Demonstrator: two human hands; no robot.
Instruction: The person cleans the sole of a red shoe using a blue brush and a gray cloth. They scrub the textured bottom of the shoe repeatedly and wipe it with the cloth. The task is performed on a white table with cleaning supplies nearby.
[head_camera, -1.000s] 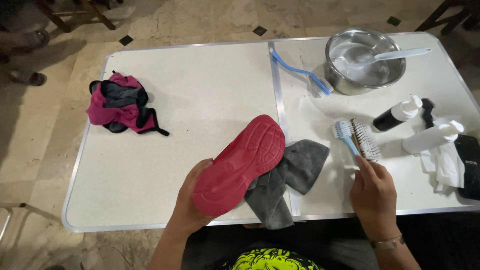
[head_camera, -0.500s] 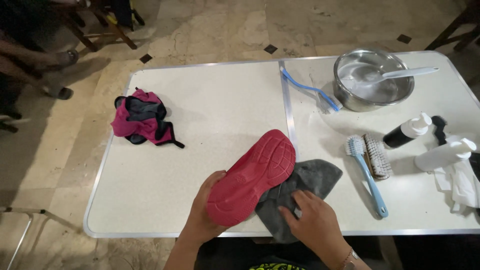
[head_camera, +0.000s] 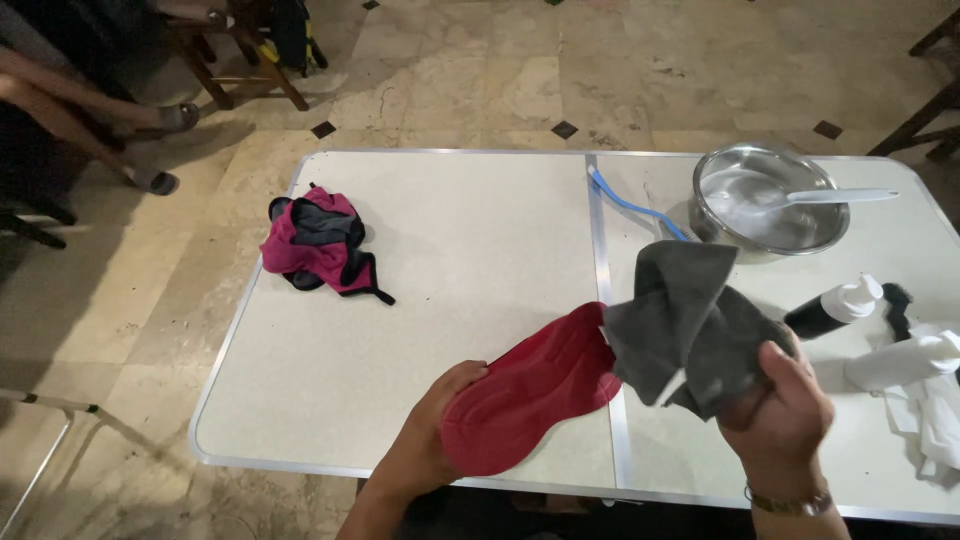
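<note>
Head view, looking down. Left hand (head_camera: 425, 440) at lower middle of the frame, grip closed around the heel end of a red shoe (head_camera: 530, 395), sole turned up, held just above the near edge of the bench (head_camera: 460, 250). Right hand (head_camera: 780, 410) at lower right, grip closed on a bunched grey cloth (head_camera: 680, 330), lifted off the bench and touching the toe end of the shoe.

Wide free room in the middle and near left part of the bench. Crumpled pink and black shoe upper (head_camera: 320, 245) near the left edge, upper left of the bench. Right half crowded: steel bowl (head_camera: 765, 215) with a white spoon (head_camera: 835, 197) at upper right, blue handle (head_camera: 635, 205) beside it, partly hidden behind the cloth. Dark bottle with white cap (head_camera: 835, 305) and white bottle (head_camera: 905, 360) close to the right edge; white cloth (head_camera: 930, 425) cut off by the frame. Brushes not visible, probably covered by the cloth. Upper side of the shoe hidden. Chair legs (head_camera: 285, 80) and somebody's feet (head_camera: 150, 180) at upper left, dark and hard to make out.
</note>
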